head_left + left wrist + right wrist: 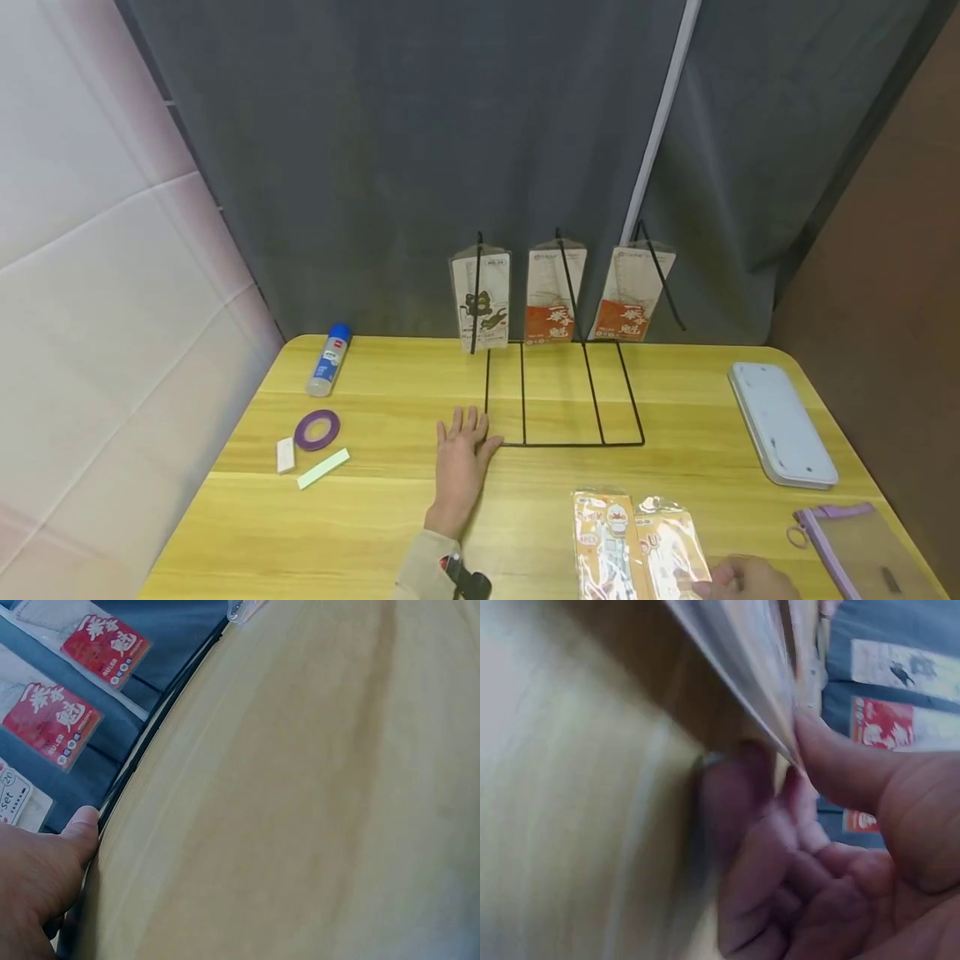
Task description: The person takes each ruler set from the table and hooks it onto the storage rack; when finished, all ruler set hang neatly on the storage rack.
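Note:
My left hand (461,471) lies palm down on the table with its fingers spread, at the left front corner of a black wire rack (562,445). In the left wrist view its thumb (84,825) touches the rack's wire. Three ruler set packets hang from the rack's prongs: a white one (491,292) and two red-and-white ones (547,321) (624,312). Near the front edge, my right hand (750,577) pinches an orange clear-wrapped packet (667,542) between thumb and fingers. Another orange packet (603,542) lies against its left side.
At the left are a glue bottle with a blue cap (330,362), a purple tape roll (300,433), a white eraser (285,456) and a pale green strip (323,468). A white pencil case (783,425) and a purple-edged zip pouch (862,550) lie right.

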Motion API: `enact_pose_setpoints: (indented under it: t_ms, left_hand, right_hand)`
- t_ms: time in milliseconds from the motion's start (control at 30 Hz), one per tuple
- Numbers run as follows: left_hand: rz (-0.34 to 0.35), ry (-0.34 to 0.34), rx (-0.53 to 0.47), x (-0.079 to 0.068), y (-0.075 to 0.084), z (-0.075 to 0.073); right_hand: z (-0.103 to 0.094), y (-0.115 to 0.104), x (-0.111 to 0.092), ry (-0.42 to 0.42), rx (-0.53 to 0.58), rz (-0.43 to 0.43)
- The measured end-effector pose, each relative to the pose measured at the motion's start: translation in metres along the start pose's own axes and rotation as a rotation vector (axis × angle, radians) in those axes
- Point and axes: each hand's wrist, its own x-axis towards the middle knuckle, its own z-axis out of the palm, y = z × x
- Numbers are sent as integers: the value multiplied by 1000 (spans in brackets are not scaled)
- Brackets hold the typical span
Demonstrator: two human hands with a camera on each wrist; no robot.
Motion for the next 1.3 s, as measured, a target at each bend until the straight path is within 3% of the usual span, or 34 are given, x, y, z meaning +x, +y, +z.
enact_pose_setpoints:
  t_ms: [67,133,233,333,367,467,700,1067,1300]
  left_hand:
    - [6,5,5,1,0,-1]
    - [13,11,11,1,-1,-2]
    - [17,21,19,2,-3,-3]
    - [11,26,18,2,-5,-4]
    - [9,27,16,1,-5,-4]
    - [8,25,12,0,-7,-4]
    - [10,13,6,-2,-5,-3]
    - [2,13,9,-3,-1,0]
    - [15,14,5,-1,-1,0]
  right_hand:
    - [-13,-4,-5,7,90,-26]
    - [-32,-15,-13,70,132,-80]
    - [-60,-37,-29,319,106,-237]
    - [-83,-63,-45,656,23,-391]
    - [-90,-71,-49,733,13,-435]
    - [-108,-93,-55,862,15,-527]
    - [-122,-122,-42,864,57,-593]
    - [-134,-136,-16,839,44,-612]
    - [-134,-128,-24,806,81,-522]
